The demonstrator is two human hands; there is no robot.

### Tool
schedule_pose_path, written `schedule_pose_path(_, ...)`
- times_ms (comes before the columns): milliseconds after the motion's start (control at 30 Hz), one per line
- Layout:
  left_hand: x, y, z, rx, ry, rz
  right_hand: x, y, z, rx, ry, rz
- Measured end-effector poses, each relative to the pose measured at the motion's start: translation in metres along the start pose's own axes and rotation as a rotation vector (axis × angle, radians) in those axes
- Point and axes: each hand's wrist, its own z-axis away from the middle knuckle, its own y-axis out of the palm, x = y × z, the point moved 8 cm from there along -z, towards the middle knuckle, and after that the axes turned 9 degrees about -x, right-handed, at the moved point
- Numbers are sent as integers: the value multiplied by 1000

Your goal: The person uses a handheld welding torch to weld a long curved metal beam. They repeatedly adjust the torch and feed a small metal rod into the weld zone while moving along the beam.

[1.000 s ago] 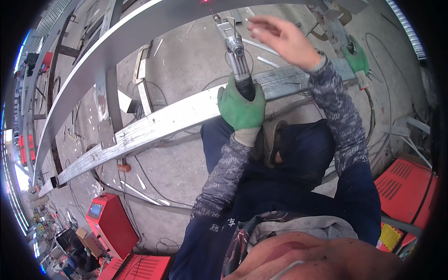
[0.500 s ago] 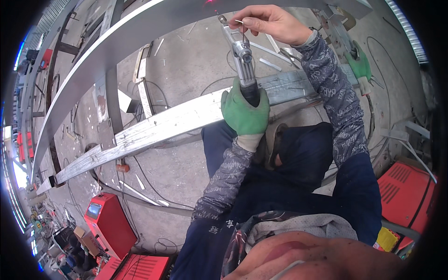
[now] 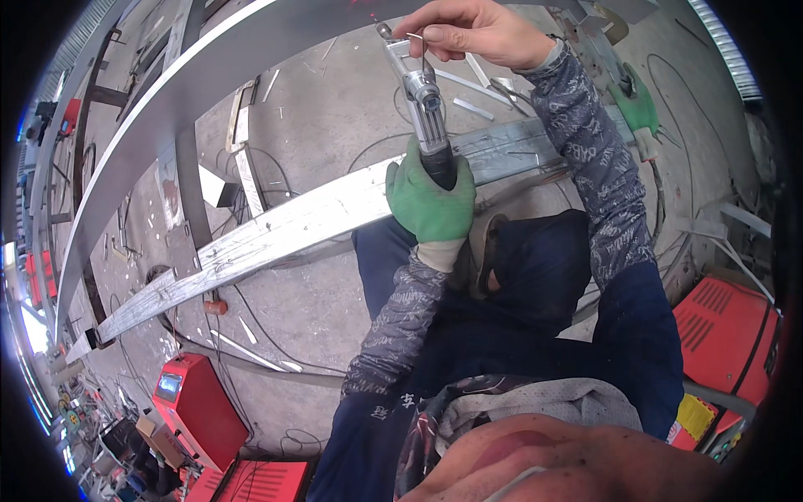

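Observation:
My left hand, in a green glove with a pale cuff, is wrapped round the black handle of a silver hand-held welding gun. The gun points away from me, and a red light spot shows by its tip on a grey metal beam. My right hand is bare and pinches a thin bent metal key, seemingly a hex key, whose long end reaches down to the gun's body. Whether the key sits in a screw cannot be made out. Below the gun lies a long silver metal tube.
A second green glove rests at the tube's right end. A red machine with a screen stands lower left, another red case at right. Cables, metal offcuts and a hammer lie on the concrete floor.
The view has shifted slightly. Both hands and the gun sit a little further left and up in the picture, with the same grips.

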Motion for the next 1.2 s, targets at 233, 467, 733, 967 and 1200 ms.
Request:
schedule_pose_path(233,-1,0,-1,-2,15,15,-3,0,-1,59,-31,-124)
schedule_pose_path(467,-3,-1,-8,62,-59,93,-4,1,-2,23,21,-117)
schedule_pose_path(733,-4,-5,-4,-65,36,49,-8,1,-4,-9,24,-107)
schedule_pose_path(967,-2,-2,-4,-13,-1,75,-11,0,-5,2,12,-100)
schedule_pose_path(1200,0,0,-4,19,-30,78,-9,2,-4,-14,13,-84)
